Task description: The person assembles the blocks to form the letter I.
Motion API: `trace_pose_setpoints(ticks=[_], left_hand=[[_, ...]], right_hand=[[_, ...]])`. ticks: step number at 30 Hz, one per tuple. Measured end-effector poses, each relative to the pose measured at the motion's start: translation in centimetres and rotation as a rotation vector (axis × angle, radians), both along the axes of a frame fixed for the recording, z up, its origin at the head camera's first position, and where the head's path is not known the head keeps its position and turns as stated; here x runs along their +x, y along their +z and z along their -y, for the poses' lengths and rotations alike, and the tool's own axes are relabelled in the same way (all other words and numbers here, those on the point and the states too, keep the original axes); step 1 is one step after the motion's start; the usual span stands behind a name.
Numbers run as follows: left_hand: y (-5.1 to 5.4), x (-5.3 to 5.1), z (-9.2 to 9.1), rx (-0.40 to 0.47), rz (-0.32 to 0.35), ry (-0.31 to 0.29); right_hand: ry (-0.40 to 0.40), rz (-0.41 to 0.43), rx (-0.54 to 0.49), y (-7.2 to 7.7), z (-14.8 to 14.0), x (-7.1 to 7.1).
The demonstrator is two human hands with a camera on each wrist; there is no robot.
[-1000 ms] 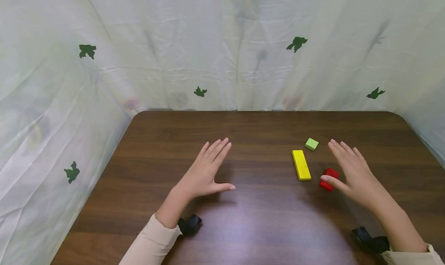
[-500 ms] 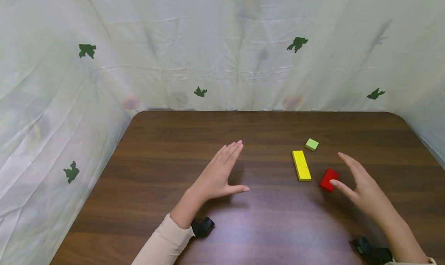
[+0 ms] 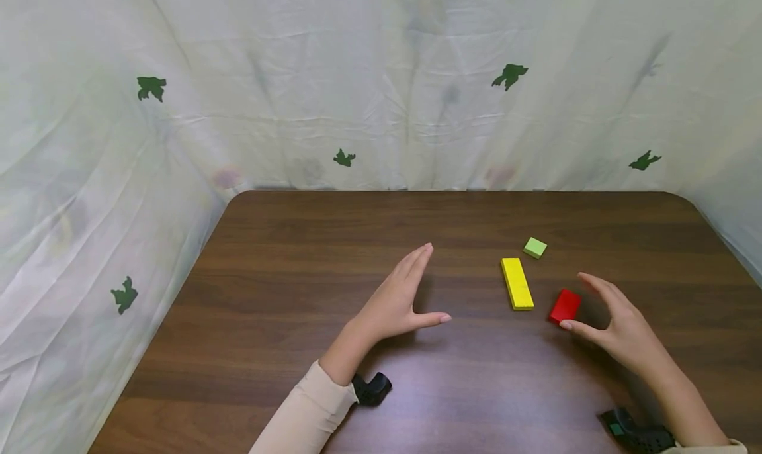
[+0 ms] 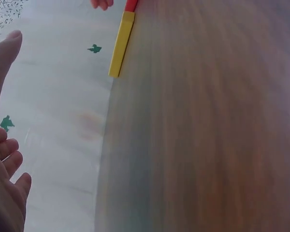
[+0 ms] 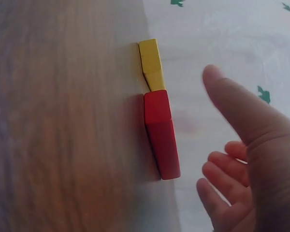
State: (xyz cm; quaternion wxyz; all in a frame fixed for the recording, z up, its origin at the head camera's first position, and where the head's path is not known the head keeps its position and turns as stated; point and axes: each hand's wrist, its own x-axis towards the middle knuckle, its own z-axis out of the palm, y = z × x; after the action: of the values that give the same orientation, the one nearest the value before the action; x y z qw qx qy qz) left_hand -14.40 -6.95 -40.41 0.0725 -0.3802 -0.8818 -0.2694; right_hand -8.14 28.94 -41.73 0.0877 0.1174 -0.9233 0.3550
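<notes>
Three blocks lie on the right half of the brown wooden table. The red block is nearest my right hand, whose thumb and fingers are spread apart beside it. That thumb overlaps the block's near corner in the head view; the right wrist view shows a gap between hand and red block. To its left lies a long yellow block, with a small light green block behind. Left of the yellow block, my left hand hovers with fingers straight and thumb apart, holding nothing.
A pale cloth with green bird-like shapes hangs behind the table and along its sides. Each wrist wears a dark camera mount; the left mount hangs low over the table.
My left hand has moved right, toward the yellow block. The right hand has lowered toward the red block, with its fingers curving more. The blocks have stayed in place.
</notes>
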Motion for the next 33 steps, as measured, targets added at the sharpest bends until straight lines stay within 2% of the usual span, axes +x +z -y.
trace_pose_setpoints(ticks=[7,17,28,33], left_hand=[[-0.2,-0.2,-1.5,0.020,0.071,-0.009],[-0.9,-0.5,-3.4,0.023,0.131,-0.009],[-2.0,-1.2,-4.9,0.014,0.180,0.001],[-2.4,-1.4,-5.5,0.034,0.232,0.009]], right_hand=[[-0.012,0.056,0.036,-0.6,-0.3,-0.2],[-0.007,0.064,0.082,-1.5,-0.7,-0.3],[0.004,0.087,0.103,-1.6,-0.7,-0.3],[0.008,0.086,0.104,-1.7,-0.8,-0.4]])
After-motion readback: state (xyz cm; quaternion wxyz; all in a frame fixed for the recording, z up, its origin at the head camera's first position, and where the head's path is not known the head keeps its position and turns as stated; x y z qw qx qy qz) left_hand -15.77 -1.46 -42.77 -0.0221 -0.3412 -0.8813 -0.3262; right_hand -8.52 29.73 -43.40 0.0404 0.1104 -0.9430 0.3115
